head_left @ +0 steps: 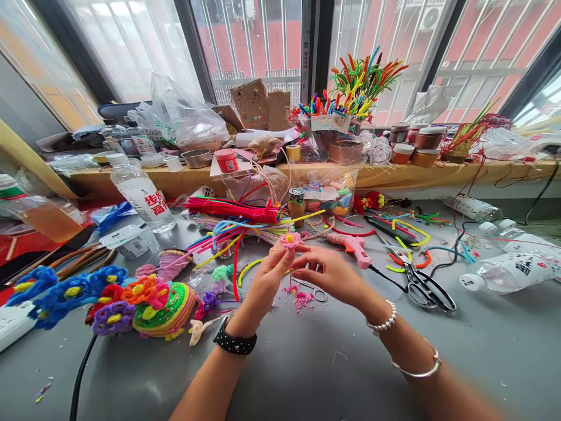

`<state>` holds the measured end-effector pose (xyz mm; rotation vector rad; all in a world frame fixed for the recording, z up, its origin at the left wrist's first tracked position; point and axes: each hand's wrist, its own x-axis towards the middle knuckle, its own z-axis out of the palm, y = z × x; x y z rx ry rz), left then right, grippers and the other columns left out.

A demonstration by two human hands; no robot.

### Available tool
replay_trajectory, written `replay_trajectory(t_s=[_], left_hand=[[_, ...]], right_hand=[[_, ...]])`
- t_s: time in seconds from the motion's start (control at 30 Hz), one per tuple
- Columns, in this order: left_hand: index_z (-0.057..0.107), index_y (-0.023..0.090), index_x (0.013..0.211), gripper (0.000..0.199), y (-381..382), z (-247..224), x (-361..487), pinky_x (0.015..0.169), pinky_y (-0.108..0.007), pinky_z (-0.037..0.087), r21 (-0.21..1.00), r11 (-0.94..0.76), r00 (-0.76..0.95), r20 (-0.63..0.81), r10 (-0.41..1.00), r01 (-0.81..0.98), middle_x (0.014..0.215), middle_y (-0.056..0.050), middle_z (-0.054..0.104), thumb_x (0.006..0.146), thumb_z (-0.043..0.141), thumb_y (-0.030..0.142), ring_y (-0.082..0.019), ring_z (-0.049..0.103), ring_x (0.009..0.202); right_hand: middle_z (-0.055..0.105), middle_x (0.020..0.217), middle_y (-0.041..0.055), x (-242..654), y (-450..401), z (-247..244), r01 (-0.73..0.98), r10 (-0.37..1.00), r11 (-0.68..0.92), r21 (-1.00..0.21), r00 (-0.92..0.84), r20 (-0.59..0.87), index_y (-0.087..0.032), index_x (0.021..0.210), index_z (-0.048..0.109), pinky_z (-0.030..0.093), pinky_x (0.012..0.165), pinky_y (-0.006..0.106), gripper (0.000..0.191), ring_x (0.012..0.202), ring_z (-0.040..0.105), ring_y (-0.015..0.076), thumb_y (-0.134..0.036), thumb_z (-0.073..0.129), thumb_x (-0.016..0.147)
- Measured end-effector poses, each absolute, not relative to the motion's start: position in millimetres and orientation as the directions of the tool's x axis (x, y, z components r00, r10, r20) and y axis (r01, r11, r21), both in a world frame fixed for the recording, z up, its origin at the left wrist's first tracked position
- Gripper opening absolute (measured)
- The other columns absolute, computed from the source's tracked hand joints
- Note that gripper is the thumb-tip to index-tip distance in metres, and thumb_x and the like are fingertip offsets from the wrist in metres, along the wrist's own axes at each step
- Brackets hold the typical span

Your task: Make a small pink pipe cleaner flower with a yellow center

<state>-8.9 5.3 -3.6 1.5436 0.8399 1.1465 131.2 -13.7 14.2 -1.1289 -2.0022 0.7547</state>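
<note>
A small pink pipe-cleaner flower (290, 239) with a yellow centre is pinched between the thumb and fingers of my left hand (267, 275). My right hand (328, 272) comes in from the other side, its fingers bent and their tips at the flower's edge and underside. Below the hands, pink fuzz trimmings (302, 299) lie on the grey table beside small scissors (319, 294), partly covered by my right hand. A pink hot glue gun (353, 248) rests just beyond my right hand.
Finished fuzzy flowers (72, 292) and a stack of coloured discs (169, 313) lie left. Bundled pipe cleaners (232, 209) are ahead. Large black-handled scissors (427, 289) and plastic bottles (515, 272) lie right; another bottle (142, 196) stands left. Jars crowd the wooden sill (403, 173).
</note>
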Motion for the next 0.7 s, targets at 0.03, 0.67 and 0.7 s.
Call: replay_trajectory(t_s=[0.03, 0.67, 0.7], left_hand=[[0.063, 0.020, 0.096, 0.036, 5, -3, -9, 0.093, -0.032, 0.031, 0.965, -0.258, 0.313, 0.258, 0.914, -0.043, 0.111, -0.007, 0.057, 0.079, 0.042, 0.043, -0.021, 0.041, 0.112], [0.066, 0.018, 0.087, 0.026, 19, -2, -27, 0.075, -0.025, 0.041, 0.953, -0.297, 0.106, 0.290, 0.951, 0.063, 0.084, -0.003, 0.064, 0.071, 0.057, 0.035, -0.014, 0.055, 0.079], [0.067, 0.017, 0.086, 0.026, 19, 0, -28, 0.073, -0.025, 0.042, 0.953, -0.295, 0.079, 0.290, 0.954, 0.071, 0.081, -0.002, 0.065, 0.069, 0.059, 0.035, -0.014, 0.055, 0.076]], right_hand=[[0.060, 0.094, 0.0062, 129, -14, 12, 0.442, 0.881, 0.442, -0.781, -0.376, 0.287, -0.016, 0.080, 0.066, 0.042, 0.049, 0.020, 0.016, 0.062, 0.054, 0.0089, -0.027, 0.055, 0.077], [0.063, 0.073, 0.0044, 190, -1, 25, 0.787, 0.933, 0.259, -0.560, -0.053, 0.357, -0.015, 0.075, 0.065, 0.040, 0.058, 0.023, 0.021, 0.065, 0.055, 0.0137, -0.030, 0.051, 0.078], [0.064, 0.075, 0.0051, 202, -1, 26, 0.834, 0.930, 0.175, -0.524, 0.034, 0.365, -0.015, 0.076, 0.065, 0.040, 0.058, 0.024, 0.022, 0.067, 0.056, 0.0151, -0.031, 0.050, 0.078]])
